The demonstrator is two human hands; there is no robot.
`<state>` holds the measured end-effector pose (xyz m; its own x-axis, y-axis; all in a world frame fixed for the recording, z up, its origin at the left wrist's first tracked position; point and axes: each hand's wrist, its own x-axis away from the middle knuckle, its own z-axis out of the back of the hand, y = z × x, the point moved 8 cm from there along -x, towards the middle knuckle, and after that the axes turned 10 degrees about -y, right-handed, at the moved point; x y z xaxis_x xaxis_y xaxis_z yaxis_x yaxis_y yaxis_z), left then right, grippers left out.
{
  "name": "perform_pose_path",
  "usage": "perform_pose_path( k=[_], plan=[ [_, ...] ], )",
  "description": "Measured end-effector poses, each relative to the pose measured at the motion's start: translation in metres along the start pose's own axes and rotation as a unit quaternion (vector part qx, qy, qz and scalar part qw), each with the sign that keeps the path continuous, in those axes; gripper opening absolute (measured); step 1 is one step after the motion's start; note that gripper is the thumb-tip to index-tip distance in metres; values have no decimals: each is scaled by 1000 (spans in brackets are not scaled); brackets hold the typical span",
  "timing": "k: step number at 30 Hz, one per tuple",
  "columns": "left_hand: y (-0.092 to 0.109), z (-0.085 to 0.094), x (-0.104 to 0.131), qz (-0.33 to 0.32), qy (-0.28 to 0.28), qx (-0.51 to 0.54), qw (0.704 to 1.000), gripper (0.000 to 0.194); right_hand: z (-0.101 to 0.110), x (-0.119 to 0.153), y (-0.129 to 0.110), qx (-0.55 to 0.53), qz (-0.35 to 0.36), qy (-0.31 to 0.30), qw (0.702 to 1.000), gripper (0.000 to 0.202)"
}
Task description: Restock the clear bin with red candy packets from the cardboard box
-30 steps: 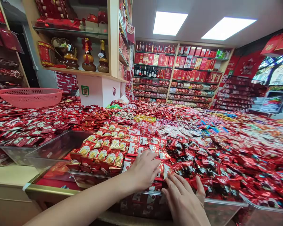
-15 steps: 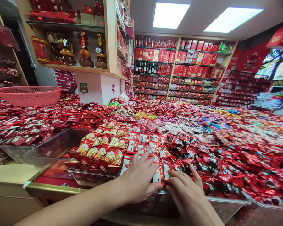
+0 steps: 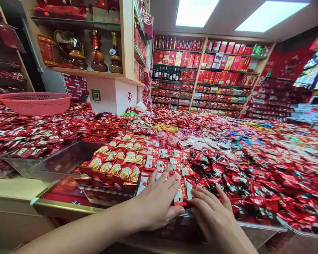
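My left hand (image 3: 157, 199) lies palm down with fingers spread over red-and-white candy packets (image 3: 174, 164), which stand in rows near the front of the display. My right hand (image 3: 213, 213) is beside it, fingers stretched forward, the fingertips touching a white-faced packet (image 3: 190, 187) at the bin's front edge. The right palm and thumb are partly hidden. Red-and-gold packets (image 3: 116, 165) with a round picture fill the bin to the left. Dark, shiny red-and-black packets (image 3: 229, 180) are heaped to the right of my hands.
A pink plastic basket (image 3: 34, 105) rests on the packets at back left. Clear plastic bins (image 3: 66, 160) line the gold-edged counter (image 3: 69, 209). A white pillar (image 3: 103, 95) under a wooden cabinet rises behind. Shelves (image 3: 201, 60) of bottles and red boxes cover the back wall.
The view has turned slightly, so the shop appears a little further right. Both hands keep nearly the same place on the packets, with the right fingers shifted slightly.
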<state>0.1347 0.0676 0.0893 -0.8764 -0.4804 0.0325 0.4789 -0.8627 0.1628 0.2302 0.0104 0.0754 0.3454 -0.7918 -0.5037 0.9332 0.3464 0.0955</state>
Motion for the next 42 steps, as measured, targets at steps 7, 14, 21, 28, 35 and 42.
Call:
perform_pose_path(
  k=[7,14,21,28,35,42],
  plan=[
    [-14,14,4,17,21,-10,1000,48,8,-6,2,-27,-10,18,999,18],
    [-23,24,5,26,42,-35,998,35,-15,-63,31,-72,-94,-115,986,26],
    [-53,27,-25,24,-5,-28,999,27,-45,-83,35,-42,-172,-251,951,31],
    [-47,16,-34,4,-20,-21,1000,26,-43,-83,28,-106,-160,-226,955,32],
    [-44,14,-32,-3,-15,-34,999,26,-33,-77,22,-105,-156,-209,960,30],
    [-41,16,-26,-30,-11,0,999,26,-14,-62,7,-122,-88,-228,962,32]
  ],
)
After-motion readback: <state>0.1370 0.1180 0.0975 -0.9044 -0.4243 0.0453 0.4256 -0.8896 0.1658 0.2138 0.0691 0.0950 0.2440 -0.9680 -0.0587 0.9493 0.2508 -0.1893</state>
